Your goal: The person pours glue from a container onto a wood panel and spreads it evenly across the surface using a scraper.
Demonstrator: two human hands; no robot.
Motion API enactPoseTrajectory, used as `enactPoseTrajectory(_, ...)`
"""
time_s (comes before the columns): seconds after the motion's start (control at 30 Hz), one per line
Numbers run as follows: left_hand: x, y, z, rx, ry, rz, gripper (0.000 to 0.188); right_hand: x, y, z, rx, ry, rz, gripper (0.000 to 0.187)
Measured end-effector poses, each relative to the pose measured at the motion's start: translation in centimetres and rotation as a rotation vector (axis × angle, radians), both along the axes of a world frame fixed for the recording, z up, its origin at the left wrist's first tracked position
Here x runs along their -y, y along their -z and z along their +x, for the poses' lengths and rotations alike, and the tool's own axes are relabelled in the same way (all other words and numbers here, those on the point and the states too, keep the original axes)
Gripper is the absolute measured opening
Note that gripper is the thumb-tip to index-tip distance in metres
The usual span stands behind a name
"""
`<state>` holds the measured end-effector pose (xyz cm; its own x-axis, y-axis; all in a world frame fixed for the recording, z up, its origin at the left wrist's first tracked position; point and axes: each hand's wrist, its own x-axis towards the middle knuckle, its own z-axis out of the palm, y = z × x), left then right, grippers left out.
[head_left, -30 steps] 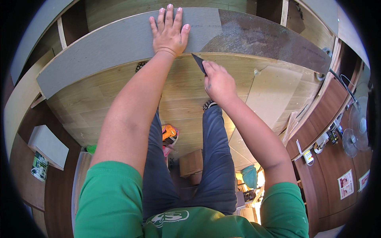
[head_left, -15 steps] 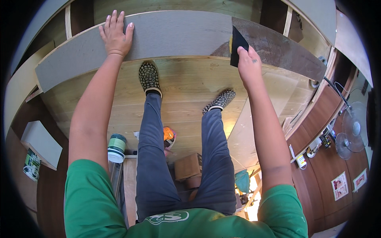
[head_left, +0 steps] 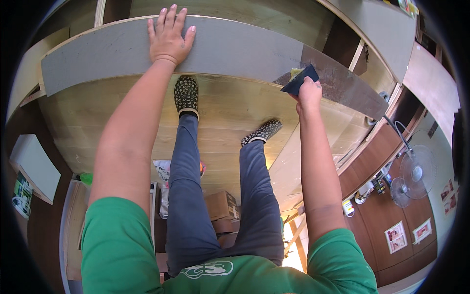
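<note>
A long curved board (head_left: 235, 44) with a grey face lies across the far part of the view. My left hand (head_left: 170, 44) rests flat on it, left of the middle, fingers stretched out. My right hand (head_left: 310, 95) pinches a thin black spreader blade (head_left: 301, 84) at the board's near edge. A yellowish paste (head_left: 295, 73) clings to the blade's far side. Right of the blade, a brown, streaked, shiny stretch (head_left: 342, 81) covers the board's right end. The fingers beneath the blade are mostly hidden.
Wooden framing with open compartments (head_left: 235, 12) lies beyond the board. My feet stand on the plank floor (head_left: 220, 105). A cardboard box (head_left: 221, 205) sits by my legs. A fan (head_left: 417, 171) is at the right, a white box (head_left: 36, 161) at the left.
The spreader has tipped from nearly upright to a slant, baring more yellowish paste. My left hand appears farther right, still flat on the board. The whole view has also shifted.
</note>
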<state>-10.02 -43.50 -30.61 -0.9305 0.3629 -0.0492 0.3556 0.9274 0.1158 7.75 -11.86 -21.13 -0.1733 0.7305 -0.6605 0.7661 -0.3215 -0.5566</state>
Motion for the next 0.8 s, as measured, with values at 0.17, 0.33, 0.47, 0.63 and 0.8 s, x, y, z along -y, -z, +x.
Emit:
enactPoseTrajectory(0.17,-0.1,-0.5,-0.1,0.02,-0.009,-0.03,0.059,-0.7,0.6,-2.9,-0.004,-0.02,-0.037,0.02)
enactPoseTrajectory(0.33,0.0,-0.9,0.0,0.05,-0.018,-0.05,0.06,-1.3,0.2,-9.0,0.017,-0.055,-0.039,0.021)
enactPoseTrajectory(0.47,-0.1,-1.1,-0.1,0.044,-0.016,-0.011,0.059,-1.8,0.3,-12.7,-0.02,-0.19,-0.009,0.021)
enactPoseTrajectory(0.63,-0.3,-1.5,-0.2,0.061,-0.012,0.024,0.064,-1.2,-1.2,-14.1,-0.114,-0.106,-0.049,0.024)
enactPoseTrajectory(0.8,0.2,-1.7,0.0,0.109,-0.038,0.189,0.063,1.0,-5.2,-9.3,-0.066,-0.238,0.06,0.022)
